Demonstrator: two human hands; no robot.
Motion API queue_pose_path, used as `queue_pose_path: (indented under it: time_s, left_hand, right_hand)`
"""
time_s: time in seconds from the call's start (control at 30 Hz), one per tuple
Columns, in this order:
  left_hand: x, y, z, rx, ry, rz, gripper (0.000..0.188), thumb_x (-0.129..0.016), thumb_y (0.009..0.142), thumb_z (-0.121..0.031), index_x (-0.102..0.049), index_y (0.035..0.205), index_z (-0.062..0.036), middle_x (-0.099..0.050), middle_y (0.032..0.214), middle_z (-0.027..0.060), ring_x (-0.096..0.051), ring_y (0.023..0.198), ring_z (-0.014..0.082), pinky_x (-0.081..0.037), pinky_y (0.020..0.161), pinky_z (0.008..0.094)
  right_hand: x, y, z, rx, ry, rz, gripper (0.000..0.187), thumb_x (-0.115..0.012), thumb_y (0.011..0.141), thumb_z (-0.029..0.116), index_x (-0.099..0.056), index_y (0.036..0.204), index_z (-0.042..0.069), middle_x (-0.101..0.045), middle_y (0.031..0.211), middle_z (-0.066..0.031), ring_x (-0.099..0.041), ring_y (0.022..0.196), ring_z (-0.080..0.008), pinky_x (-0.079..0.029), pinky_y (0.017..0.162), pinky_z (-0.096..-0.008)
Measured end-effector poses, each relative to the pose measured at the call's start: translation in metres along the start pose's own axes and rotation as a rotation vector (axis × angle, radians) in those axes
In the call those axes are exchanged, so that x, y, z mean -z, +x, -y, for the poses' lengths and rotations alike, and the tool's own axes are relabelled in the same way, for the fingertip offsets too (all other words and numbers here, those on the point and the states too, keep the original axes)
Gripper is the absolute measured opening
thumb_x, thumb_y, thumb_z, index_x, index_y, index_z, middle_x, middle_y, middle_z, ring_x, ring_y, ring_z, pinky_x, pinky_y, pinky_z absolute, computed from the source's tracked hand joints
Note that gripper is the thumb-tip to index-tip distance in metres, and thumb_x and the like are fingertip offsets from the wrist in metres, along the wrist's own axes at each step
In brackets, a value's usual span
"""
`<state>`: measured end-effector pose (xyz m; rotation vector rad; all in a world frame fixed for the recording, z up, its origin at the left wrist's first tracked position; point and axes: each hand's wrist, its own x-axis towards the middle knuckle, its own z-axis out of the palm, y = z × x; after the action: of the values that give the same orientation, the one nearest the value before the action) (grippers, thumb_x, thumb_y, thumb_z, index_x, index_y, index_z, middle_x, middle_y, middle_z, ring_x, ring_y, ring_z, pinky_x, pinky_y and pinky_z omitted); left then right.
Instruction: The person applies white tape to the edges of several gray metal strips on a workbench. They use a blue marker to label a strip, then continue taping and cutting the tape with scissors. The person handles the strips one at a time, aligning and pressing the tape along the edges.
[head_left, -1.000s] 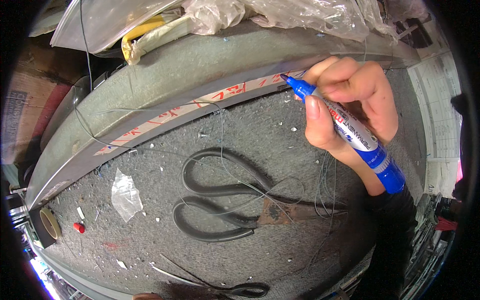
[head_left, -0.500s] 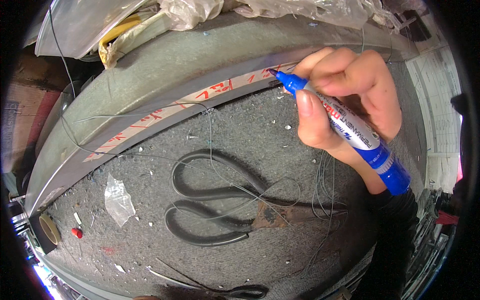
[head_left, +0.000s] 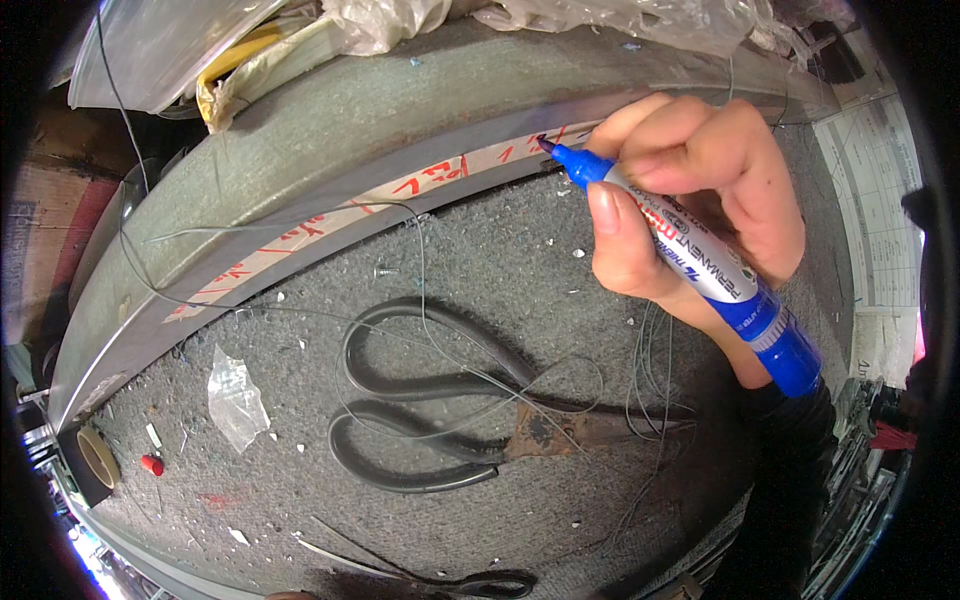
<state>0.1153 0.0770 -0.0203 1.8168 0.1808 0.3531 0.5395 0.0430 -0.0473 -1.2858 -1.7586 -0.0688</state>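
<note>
A blue and white permanent marker [head_left: 725, 275] is gripped between the thumb and curled fingers of my right hand [head_left: 735, 185]. Its dark tip is uncapped and points up and left, at or very near a white tape strip [head_left: 385, 197]. I cannot tell whether it touches. The strip carries red handwriting and runs along the front face of a curved grey metal ledge [head_left: 300, 130]. Large scissors [head_left: 530, 430] with black-coated handles and rusty blades lie below my hand, loops to the left, with thin wire [head_left: 648, 375] lying loosely over them. My left hand does not show.
On the grey carpet-like surface lie a clear plastic scrap [head_left: 238, 400], a small red piece [head_left: 152, 465], a screw [head_left: 385, 271] and smaller black scissors [head_left: 495, 583]. A tape roll [head_left: 97, 458] stands at the left. Plastic bags [head_left: 390, 25] rest behind the ledge; printed paper [head_left: 875, 190] hangs right.
Almost nothing differs. The view has shifted very slightly; my right hand still holds the marker at the same stretch of the tape strip.
</note>
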Motion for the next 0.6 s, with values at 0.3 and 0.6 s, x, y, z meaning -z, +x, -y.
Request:
queue_pose_path:
  time_s: [0.3,0.6]
  left_hand:
    - [-0.0004,0.0012,-0.0032,0.019,0.025,-0.023,0.022,-0.066,0.065,-0.023,-0.052,0.062,-0.0061,-0.055,0.060,0.0072,-0.058,0.053,0.0255,-0.044,0.048,0.0358]
    - [-0.0062,0.0071,-0.0028,0.034,0.057,-0.072,0.030,-0.064,0.080,-0.027,-0.051,0.059,-0.0097,-0.057,0.056,0.0035,-0.056,0.046,0.0202,-0.038,0.042,0.0322]
  right_hand:
    - [0.0001,-0.0012,-0.0014,-0.022,0.060,-0.015,0.030,-0.068,0.079,-0.005,-0.043,0.094,0.003,-0.054,0.078,-0.0098,-0.064,0.080,-0.0226,-0.051,0.070,-0.0308]
    - [-0.0008,0.0001,-0.0011,0.008,0.000,0.004,0.027,-0.068,0.079,-0.004,-0.044,0.090,0.002,-0.053,0.076,-0.0096,-0.064,0.076,-0.0233,-0.051,0.066,-0.0312]
